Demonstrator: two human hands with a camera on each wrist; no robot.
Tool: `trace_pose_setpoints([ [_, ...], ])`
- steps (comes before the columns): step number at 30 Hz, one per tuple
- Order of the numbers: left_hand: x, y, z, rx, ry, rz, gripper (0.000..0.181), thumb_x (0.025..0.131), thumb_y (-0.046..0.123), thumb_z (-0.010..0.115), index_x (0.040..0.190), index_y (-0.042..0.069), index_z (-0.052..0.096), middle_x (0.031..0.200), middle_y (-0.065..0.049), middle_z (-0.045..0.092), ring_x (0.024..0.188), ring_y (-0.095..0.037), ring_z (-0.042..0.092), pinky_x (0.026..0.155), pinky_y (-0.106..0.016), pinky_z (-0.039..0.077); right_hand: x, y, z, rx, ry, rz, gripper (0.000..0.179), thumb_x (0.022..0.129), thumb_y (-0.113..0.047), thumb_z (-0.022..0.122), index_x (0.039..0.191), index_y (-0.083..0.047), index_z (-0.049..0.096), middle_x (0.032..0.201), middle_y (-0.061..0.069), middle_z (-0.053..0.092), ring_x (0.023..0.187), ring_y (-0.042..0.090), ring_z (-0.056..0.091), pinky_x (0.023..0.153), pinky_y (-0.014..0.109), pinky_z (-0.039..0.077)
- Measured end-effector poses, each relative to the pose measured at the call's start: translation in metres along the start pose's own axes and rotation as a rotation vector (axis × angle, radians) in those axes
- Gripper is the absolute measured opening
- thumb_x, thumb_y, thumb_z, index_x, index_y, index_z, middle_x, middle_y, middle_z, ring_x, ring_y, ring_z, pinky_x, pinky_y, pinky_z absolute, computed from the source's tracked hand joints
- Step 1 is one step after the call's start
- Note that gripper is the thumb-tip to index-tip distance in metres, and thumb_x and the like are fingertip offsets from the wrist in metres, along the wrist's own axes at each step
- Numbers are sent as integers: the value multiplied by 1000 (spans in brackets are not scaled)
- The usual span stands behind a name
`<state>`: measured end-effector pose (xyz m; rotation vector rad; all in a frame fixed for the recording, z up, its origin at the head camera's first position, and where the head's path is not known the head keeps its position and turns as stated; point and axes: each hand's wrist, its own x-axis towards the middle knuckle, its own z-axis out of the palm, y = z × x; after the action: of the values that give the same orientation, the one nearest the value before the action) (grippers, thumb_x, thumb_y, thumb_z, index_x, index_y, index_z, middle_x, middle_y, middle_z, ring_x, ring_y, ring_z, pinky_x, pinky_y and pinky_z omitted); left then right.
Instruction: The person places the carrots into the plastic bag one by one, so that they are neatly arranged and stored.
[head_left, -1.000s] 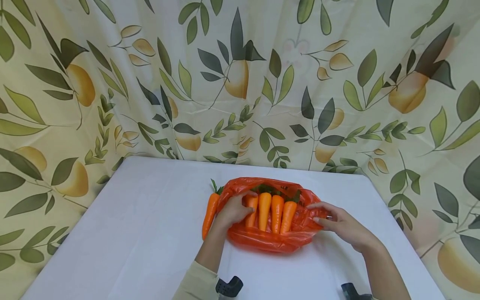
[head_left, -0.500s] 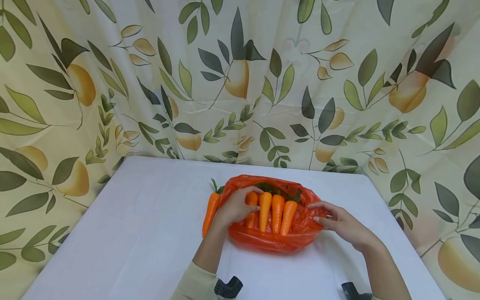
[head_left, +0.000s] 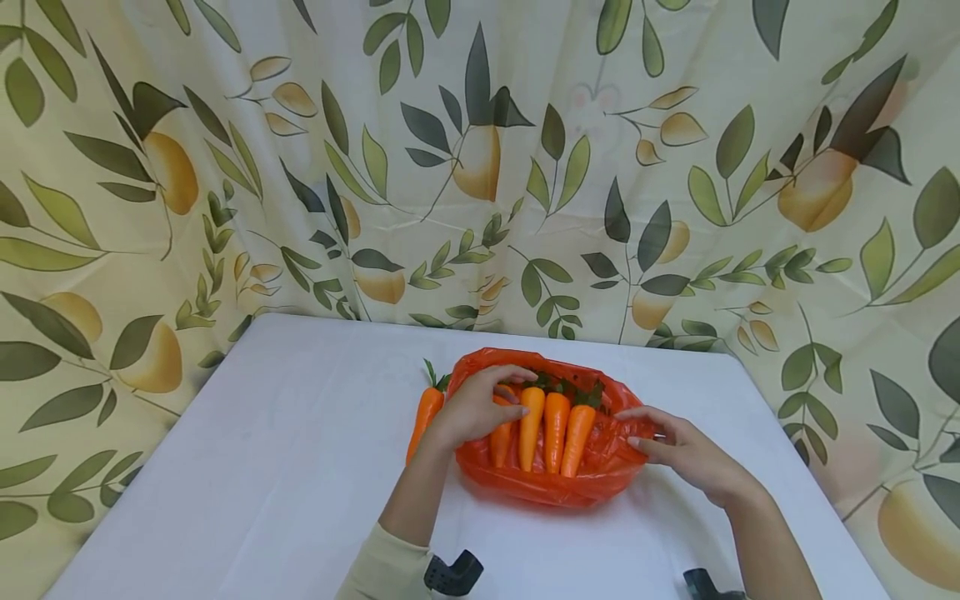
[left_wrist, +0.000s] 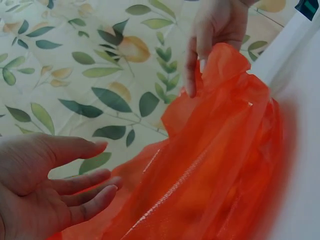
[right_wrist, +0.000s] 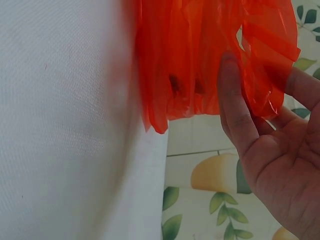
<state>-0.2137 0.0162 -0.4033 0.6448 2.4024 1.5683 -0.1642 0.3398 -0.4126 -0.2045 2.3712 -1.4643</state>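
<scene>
An orange-red plastic bag (head_left: pixel 540 492) lies with its mouth open on the white table, and several orange carrots (head_left: pixel 553 429) with green tops sit side by side in it. My left hand (head_left: pixel 472 408) is over the bag's left side, its fingers spread above the leftmost carrots and the thumb beside the second one (head_left: pixel 531 429). Nothing shows between the left fingers (left_wrist: pixel 87 205) in the left wrist view. At the bag's right edge, my right hand (head_left: pixel 682 446) holds the thin plastic between thumb and fingers. The right wrist view shows the bag's edge inside the right hand (right_wrist: pixel 280 155).
One more carrot (head_left: pixel 425 417) lies outside the bag on the left, partly behind my left forearm. The white tabletop (head_left: pixel 315 433) stretches around the bag. Behind it hangs a leaf-and-fruit patterned curtain (head_left: pixel 420 200).
My left hand has moved from the leftmost carrot up and to the right, with its fingers spreading toward the second carrot. The right hand has stayed on the bag's edge.
</scene>
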Motion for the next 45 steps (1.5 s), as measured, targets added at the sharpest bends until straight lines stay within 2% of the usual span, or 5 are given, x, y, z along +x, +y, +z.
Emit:
trace_pose_setpoints([
  [16,-11,5,-28,-28,10,79,35,86,10,70,116,26,63,107,8,62,98,-19,58,80,-29,50,3,2,0,-4,8,31,44,94,-22,59,135,-9,48,139,19,41,106,30,58,85,44,50],
  [23,-19,10,-39,-15,11,23,35,86,14,70,116,31,63,109,12,61,100,-13,57,81,-30,50,2,1,1,-11,6,29,44,94,-22,58,135,-8,48,139,20,40,107,30,57,85,44,50],
  [27,-24,11,-45,-14,15,31,35,86,14,70,118,27,63,110,12,61,99,-13,58,81,-30,50,3,3,1,-13,12,39,43,94,-22,58,135,-9,49,139,19,40,106,31,58,86,45,50],
  [32,-29,8,-51,-14,27,35,37,86,15,70,122,20,62,111,12,61,97,-15,59,79,-30,51,4,4,1,-8,7,34,43,95,-20,57,135,-9,48,139,19,40,106,31,58,86,45,49],
  [45,-41,-4,-68,-37,75,-3,35,87,15,69,120,22,63,113,5,62,96,-20,58,74,-31,53,4,2,1,0,0,32,45,94,-21,58,135,-7,48,139,21,40,105,29,59,86,44,50],
])
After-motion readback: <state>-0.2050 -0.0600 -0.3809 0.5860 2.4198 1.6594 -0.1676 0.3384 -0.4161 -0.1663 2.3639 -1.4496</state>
